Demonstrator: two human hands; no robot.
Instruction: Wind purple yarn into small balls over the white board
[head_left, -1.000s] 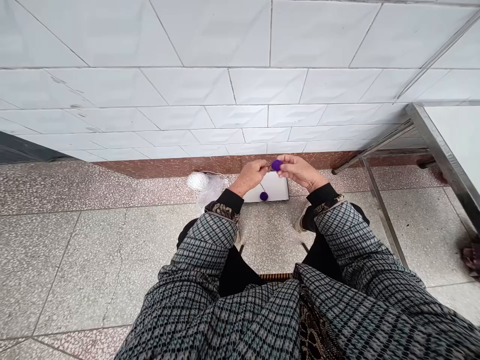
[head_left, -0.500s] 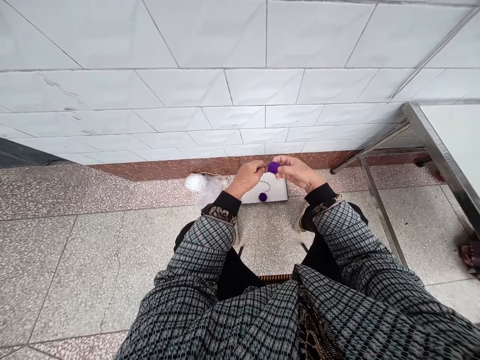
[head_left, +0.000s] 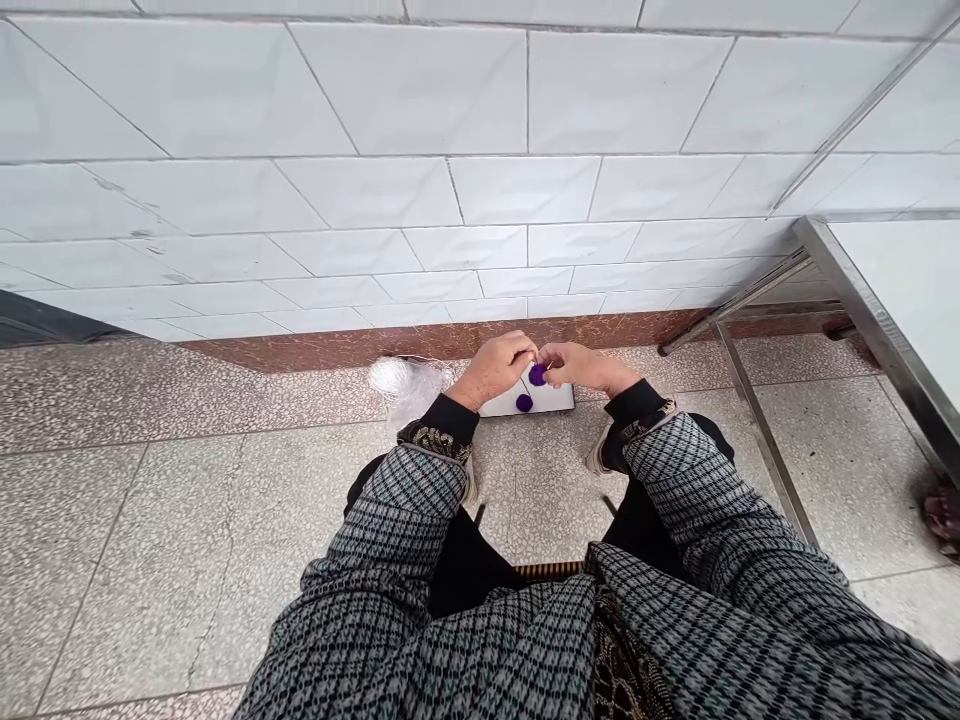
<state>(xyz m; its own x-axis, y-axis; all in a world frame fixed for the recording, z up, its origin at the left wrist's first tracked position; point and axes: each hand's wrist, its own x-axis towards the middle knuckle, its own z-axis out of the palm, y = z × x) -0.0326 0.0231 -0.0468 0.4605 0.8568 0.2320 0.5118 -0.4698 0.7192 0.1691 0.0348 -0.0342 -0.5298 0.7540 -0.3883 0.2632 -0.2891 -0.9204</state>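
Between my two hands is a small bundle of purple yarn (head_left: 538, 374), hanging just above a white box or board on the floor. My right hand (head_left: 583, 367) pinches it from the right side, with the fingers curled. Close beside it, my left hand (head_left: 496, 368) is closed in a pinch, fingertips almost meeting those of the right. What sits in the left fingertips is too small to make out. A purple yarn ball (head_left: 524, 403) rests on the white board (head_left: 559, 399) below, and a thin dark strand runs up from it toward my hands.
Left of my hands, a clear plastic bag (head_left: 409, 385) with white yarn lies on the speckled floor (head_left: 300, 520). The tiled wall (head_left: 487, 190) rises in front. A metal-framed table (head_left: 862, 300) stands at the right, its legs near my right foot.
Both hands have come closer together and turned downward. The purple yarn bundle has dropped lower, and my right fingers now curl over it instead of stretching out.
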